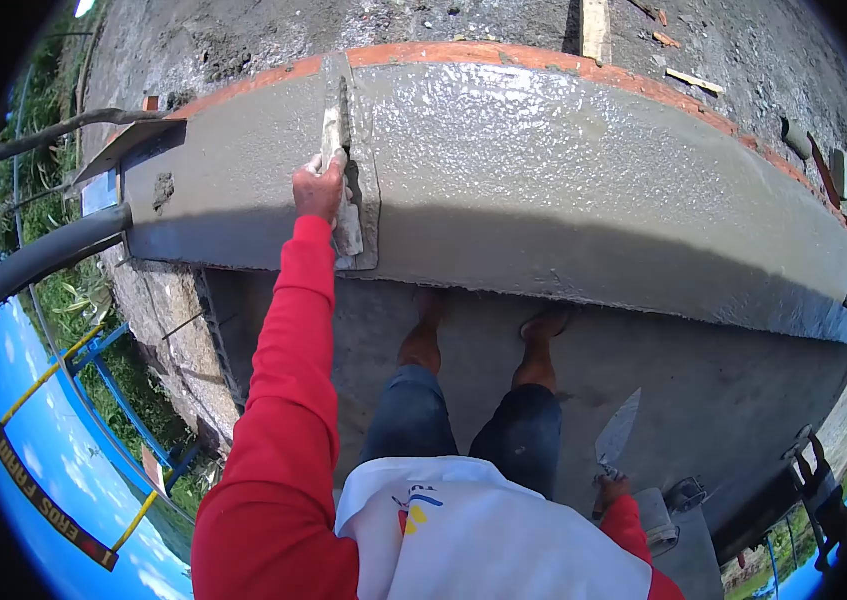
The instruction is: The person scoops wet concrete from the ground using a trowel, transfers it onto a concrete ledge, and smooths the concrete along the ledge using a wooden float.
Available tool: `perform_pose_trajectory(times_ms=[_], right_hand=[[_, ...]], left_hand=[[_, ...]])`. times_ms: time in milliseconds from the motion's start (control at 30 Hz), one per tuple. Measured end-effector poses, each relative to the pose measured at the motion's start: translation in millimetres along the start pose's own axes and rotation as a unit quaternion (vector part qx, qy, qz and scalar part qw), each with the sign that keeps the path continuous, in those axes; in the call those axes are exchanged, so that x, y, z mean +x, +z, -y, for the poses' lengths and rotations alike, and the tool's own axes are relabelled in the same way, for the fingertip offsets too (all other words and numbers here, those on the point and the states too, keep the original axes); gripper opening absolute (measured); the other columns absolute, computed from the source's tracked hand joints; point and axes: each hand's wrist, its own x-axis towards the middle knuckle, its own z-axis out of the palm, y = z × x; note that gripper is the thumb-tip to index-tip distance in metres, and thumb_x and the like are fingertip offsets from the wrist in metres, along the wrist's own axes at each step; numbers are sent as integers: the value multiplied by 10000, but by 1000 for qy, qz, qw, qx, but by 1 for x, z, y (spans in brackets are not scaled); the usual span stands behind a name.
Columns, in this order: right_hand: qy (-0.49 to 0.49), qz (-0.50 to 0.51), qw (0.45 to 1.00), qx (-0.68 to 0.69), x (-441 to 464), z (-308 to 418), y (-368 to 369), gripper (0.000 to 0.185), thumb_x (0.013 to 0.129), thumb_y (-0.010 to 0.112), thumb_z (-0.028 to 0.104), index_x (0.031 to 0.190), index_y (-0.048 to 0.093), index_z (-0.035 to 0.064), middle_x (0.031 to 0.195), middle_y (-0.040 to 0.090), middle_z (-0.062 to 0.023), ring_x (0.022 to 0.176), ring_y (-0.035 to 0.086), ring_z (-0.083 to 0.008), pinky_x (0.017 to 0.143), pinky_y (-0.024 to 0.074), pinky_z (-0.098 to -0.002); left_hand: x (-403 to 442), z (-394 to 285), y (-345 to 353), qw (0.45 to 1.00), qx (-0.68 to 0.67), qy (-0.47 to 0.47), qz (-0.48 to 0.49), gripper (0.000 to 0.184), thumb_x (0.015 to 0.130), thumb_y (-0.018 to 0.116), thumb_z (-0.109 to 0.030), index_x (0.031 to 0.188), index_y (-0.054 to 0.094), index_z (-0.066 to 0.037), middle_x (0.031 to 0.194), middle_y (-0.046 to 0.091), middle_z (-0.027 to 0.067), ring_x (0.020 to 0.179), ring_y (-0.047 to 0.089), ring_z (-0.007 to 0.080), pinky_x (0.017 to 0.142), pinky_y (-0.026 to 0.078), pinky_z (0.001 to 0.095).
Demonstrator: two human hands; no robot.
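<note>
My left hand [320, 188] is closed around the handle of a long flat plastering float [367, 205], whose blade lies flat on a grey band of wet mortar [503, 150]. The mortar shines at the far part and is shaded along the near edge. A small lump of mortar [163, 190] sits on its left part. Lower right, near my side, my right hand [611, 492] grips a pointed trowel [619, 428] with its blade directed up and away from me. That hand is partly in shade, so finger detail is hard to make out.
An orange-red edge [503, 54] borders the mortar's far side. A grey pipe [53, 255] and a board [128, 140] are at the left end. Beside my right hand stands a small container [657, 520]. A wood strip [595, 30] lies on rough ground beyond.
</note>
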Motion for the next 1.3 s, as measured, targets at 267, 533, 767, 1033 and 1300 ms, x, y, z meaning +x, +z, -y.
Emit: perform_pose_trajectory(times_ms=[267, 533, 767, 1033, 1300], right_hand=[[-6, 44, 999, 5, -54, 51, -27, 560, 700, 685, 347, 1079, 564, -47, 951, 633, -183, 811, 618, -277, 684, 492, -386], [-19, 46, 998, 26, -6, -22, -25, 447, 718, 683, 275, 1011, 586, -50, 849, 636, -130, 733, 596, -217, 651, 481, -360], [-14, 69, 985, 156, 18, -51, -48, 430, 739, 669, 240, 1055, 560, -30, 857, 619, -86, 730, 567, -174, 657, 474, -344], [-24, 35, 996, 78, 12, -45, -73, 369, 748, 667, 211, 1025, 582, -17, 877, 639, -111, 781, 602, -201, 707, 478, -343], [-31, 34, 998, 32, 5, -27, -97, 404, 730, 665, 241, 1009, 577, -38, 875, 634, -122, 782, 594, -206, 699, 475, -354]], left_hand=[[-55, -28, 87, 1000, -7, -7, 8, 280, 812, 622, -231, 929, 623, 23, 541, 534, 55, 395, 511, 156, 374, 397, 312], [-103, -56, 172, 999, -6, 9, 34, 265, 811, 626, -210, 926, 623, 29, 535, 519, 45, 394, 501, 147, 369, 390, 307], [-149, -89, 251, 996, 40, 28, 73, 352, 822, 622, -246, 1033, 604, 36, 591, 556, 41, 423, 514, 142, 397, 406, 295], [-228, -129, 364, 964, 157, 146, 157, 415, 752, 655, -322, 949, 624, 42, 795, 640, 231, 787, 627, 381, 755, 484, 407], [-219, -127, 310, 935, 175, 264, 161, 388, 806, 591, -309, 998, 609, 27, 809, 627, 240, 778, 610, 390, 752, 477, 395]])
